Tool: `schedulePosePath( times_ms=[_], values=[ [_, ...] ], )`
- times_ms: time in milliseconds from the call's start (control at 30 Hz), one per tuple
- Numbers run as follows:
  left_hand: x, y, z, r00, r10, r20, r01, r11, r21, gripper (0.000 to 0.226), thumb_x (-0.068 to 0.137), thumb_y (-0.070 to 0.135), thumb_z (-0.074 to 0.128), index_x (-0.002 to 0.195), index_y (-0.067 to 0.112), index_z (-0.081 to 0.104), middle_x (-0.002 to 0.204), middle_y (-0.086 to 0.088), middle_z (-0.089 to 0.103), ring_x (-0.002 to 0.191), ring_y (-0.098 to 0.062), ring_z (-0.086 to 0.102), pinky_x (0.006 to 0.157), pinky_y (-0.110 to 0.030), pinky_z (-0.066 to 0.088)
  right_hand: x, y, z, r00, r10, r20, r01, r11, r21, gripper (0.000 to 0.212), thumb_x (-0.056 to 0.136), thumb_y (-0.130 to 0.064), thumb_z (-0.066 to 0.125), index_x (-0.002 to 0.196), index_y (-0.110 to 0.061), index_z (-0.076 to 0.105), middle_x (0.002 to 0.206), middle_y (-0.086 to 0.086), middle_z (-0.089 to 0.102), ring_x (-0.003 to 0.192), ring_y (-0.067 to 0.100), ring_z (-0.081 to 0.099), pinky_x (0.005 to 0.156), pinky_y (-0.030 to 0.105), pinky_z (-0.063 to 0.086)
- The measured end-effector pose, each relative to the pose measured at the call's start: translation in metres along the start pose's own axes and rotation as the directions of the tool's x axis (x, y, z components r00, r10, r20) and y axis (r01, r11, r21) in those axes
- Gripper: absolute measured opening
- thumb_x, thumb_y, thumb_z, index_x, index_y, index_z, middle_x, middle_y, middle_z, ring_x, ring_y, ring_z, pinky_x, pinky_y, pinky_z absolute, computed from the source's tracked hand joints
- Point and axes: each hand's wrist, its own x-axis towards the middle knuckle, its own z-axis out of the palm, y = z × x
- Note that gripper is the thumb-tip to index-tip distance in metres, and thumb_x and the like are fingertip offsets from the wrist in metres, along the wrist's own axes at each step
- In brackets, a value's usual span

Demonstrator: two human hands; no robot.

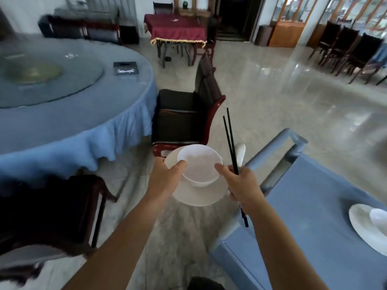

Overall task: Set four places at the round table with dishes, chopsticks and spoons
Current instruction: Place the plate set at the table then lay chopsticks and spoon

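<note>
Left hand (165,177) fingers hold the plate (199,196) by its edge, thumb on the bowl (199,164) rim; right hand (240,185) fingers grip chopsticks (230,139) and spoon (241,152), thumb on the opposite rim; bowl sits on plate, held above the floor (272,91), between round worktop (62,126) and blue cart (314,195).

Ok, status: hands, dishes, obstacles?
Left hand grips round white plate bearing white bowl. Right hand steadies it, holding black chopsticks, white spoon. Dark chair ahead at round table.

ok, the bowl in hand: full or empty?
Empty: bowl shows a bare white inside, sitting upright on the plate.
</note>
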Motion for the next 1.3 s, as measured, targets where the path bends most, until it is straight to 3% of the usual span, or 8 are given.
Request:
schedulePosePath(
  times_ms=[100,200,400,533,633,733,967,1300],
  values=[
    [0.022,-0.015,-0.033,0.991,-0.089,-0.104,0.083,0.994,-0.067,0.048,0.082,0.043,0.066,0.117,0.022,0.041,0.104,0.001,0.054,0.087,-0.017,0.056,0.067,-0.033,0.045,0.026,-0.008,0.045,0.995,-0.008,0.099,0.015,0.998,-0.064,0.042,0.079,-0.05,0.076,0.07,-0.013,0.057,0.046,-0.007,0.045,0.036,0.011,0.041,0.038,0.023,0.033],
    [0.045,-0.028,-0.064,0.967,-0.129,-0.22,0.104,0.987,-0.122,0.044,0.083,0.04,0.067,0.114,0.019,0.045,0.092,0.009,0.053,0.078,-0.007,0.053,0.058,-0.025,0.039,0.055,-0.019,0.091,0.978,0.003,0.21,0.023,0.992,-0.123,0.047,0.077,-0.054,0.075,0.077,-0.008,0.064,0.049,-0.003,0.049,0.037,0.012,0.045,0.04,0.024,0.037],
    [0.104,-0.024,-0.11,0.9,-0.19,-0.392,0.115,0.972,-0.206,0.05,0.08,0.039,0.071,0.118,0.017,0.048,0.105,0.0,0.059,0.089,-0.017,0.058,0.068,-0.03,0.042,0.12,-0.061,0.169,0.93,-0.034,0.367,0.124,0.967,-0.224,0.058,0.055,-0.07,0.066,0.065,-0.013,0.065,0.042,-0.006,0.052,0.036,0.009,0.053,0.042,0.025,0.041],
    [0.136,-0.011,-0.135,0.855,-0.219,-0.469,0.104,0.96,-0.259,0.065,0.062,0.051,0.065,0.114,0.014,0.049,0.102,0.0,0.059,0.085,-0.017,0.059,0.064,-0.03,0.044,0.154,-0.089,0.212,0.875,-0.07,0.478,0.163,0.974,-0.156,0.042,0.056,-0.068,0.071,0.062,-0.026,0.069,0.042,-0.01,0.054,0.036,0.006,0.051,0.037,0.021,0.035],
    [0.16,-0.009,-0.156,0.817,-0.265,-0.513,0.133,0.951,-0.28,0.064,0.058,0.052,0.062,0.11,0.018,0.049,0.101,0.001,0.06,0.084,-0.019,0.062,0.057,-0.029,0.048,0.176,-0.104,0.247,0.829,-0.098,0.551,0.199,0.972,-0.127,0.04,0.06,-0.062,0.073,0.073,-0.024,0.073,0.055,-0.01,0.065,0.056,0.011,0.066,0.05,0.029,0.049],
    [0.187,-0.013,-0.178,0.788,-0.285,-0.545,0.129,0.943,-0.307,0.064,0.059,0.051,0.063,0.112,0.017,0.048,0.103,0.0,0.06,0.09,-0.021,0.062,0.073,-0.037,0.053,0.196,-0.117,0.285,0.79,-0.102,0.604,0.219,0.968,-0.122,0.044,0.061,-0.062,0.073,0.079,-0.022,0.071,0.065,-0.005,0.068,0.066,0.017,0.069,0.057,0.034,0.056],
    [0.276,-0.031,-0.256,0.757,-0.359,-0.545,0.131,0.902,-0.411,0.068,0.056,0.043,0.064,0.114,0.009,0.055,0.108,-0.01,0.064,0.099,-0.031,0.063,0.083,-0.047,0.054,0.255,-0.146,0.408,0.71,-0.06,0.702,0.236,0.959,-0.157,0.044,0.069,-0.06,0.074,0.072,-0.018,0.062,0.041,-0.014,0.046,0.035,0.004,0.042,0.036,0.02,0.03],
    [0.464,-0.055,-0.432,0.701,-0.439,-0.562,0.196,0.877,-0.439,0.057,0.054,0.042,0.062,0.105,0.017,0.052,0.09,0.004,0.055,0.088,-0.022,0.059,0.074,-0.035,0.05,0.345,-0.197,0.655,0.697,0.006,0.717,0.207,0.956,-0.209,0.044,0.076,-0.048,0.078,0.061,-0.019,0.048,0.041,-0.01,0.042,0.034,0.01,0.039,0.037,0.021,0.028]
  ],
)
